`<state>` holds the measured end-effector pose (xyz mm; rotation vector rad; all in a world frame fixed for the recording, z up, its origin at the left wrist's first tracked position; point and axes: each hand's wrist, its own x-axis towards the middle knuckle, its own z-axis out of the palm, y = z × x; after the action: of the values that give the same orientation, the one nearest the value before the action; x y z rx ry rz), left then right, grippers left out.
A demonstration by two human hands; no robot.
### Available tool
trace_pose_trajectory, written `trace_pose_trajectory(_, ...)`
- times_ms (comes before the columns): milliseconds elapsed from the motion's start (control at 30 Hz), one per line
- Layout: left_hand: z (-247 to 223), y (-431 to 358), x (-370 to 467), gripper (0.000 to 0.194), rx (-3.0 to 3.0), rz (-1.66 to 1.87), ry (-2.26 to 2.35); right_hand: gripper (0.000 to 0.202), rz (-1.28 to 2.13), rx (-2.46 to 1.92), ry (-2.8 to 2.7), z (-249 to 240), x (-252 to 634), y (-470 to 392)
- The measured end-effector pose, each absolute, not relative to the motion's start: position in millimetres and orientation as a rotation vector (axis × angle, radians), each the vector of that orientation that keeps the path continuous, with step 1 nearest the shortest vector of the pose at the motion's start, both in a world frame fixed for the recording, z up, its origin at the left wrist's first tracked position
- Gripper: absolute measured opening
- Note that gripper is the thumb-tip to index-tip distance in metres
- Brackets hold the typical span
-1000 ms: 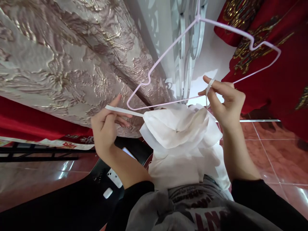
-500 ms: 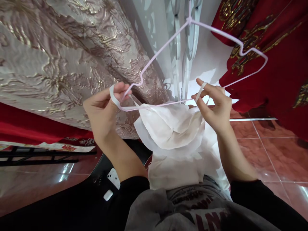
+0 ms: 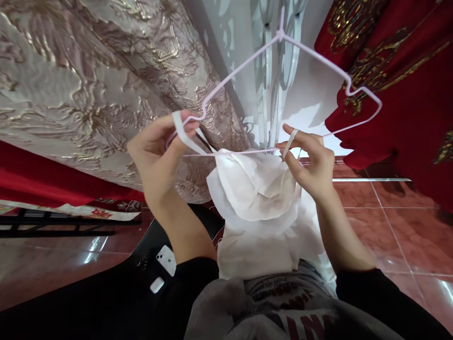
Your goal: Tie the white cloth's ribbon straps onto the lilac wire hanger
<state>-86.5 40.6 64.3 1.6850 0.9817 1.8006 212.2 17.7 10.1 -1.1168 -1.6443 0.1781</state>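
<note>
A pale pink clothes hanger (image 3: 244,66) is held up before me, its hook end pointing away. My left hand (image 3: 159,151) is closed at the hanger's left corner, with a white strap (image 3: 181,130) looped over its fingers. My right hand (image 3: 309,158) pinches the bottom bar near its right part, and a second white strap (image 3: 291,140) runs around its fingertips. Both straps lead down to a white garment (image 3: 255,198) with layered ruffles, which hangs below the bar and lies over my lap. The garment's lower part is partly hidden by my arms.
Brocade fabric (image 3: 88,94) with gold relief hangs at left, and red cloth (image 3: 399,94) with gold embroidery at right. A white metal frame (image 3: 264,85) stands behind the hanger. On a black seat (image 3: 134,283) lie a phone (image 3: 165,259) and a small white case (image 3: 156,285).
My left hand has moved slightly right and up, drawing its strap further over the hanger's left corner. The hanger has shifted a little, its right end lower and more to the left.
</note>
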Motion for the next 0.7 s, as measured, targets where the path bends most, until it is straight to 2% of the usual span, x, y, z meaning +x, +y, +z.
trace_pose_trajectory(67,79.1,40.3,-74.0,0.009,1.772,1.776,0.997,0.044,0.162,-1.113,-1.635,8.7,211.8,16.3)
trace_pose_trajectory(167,86.1,42.9,-70.0,0.016,1.782,1.786,1.035,0.045,0.154,-1.114,-1.644,6.8,213.4,15.3)
trace_pose_trajectory(300,56.1,51.2,-67.7,0.015,1.463,1.953,0.969,0.048,0.134,-1.082,-1.663,5.4,213.1,15.8)
trace_pose_trajectory(367,31.8,51.7,-58.4,0.006,1.204,1.971,0.928,0.048,0.129,-1.079,-1.669,5.2,210.0,15.1)
trace_pose_trajectory(433,10.0,47.5,-44.2,0.017,0.963,1.962,0.858,0.05,0.126,-1.072,-1.687,5.1,206.4,13.5)
trace_pose_trajectory(533,-7.2,36.2,-23.4,0.034,0.903,1.979,0.824,0.051,0.122,-0.994,-1.665,4.3,209.6,12.5)
trace_pose_trajectory(700,1.2,27.3,-17.7,0.042,0.936,2.019,0.845,0.043,-0.145,-0.699,-1.154,2.5,265.6,32.9)
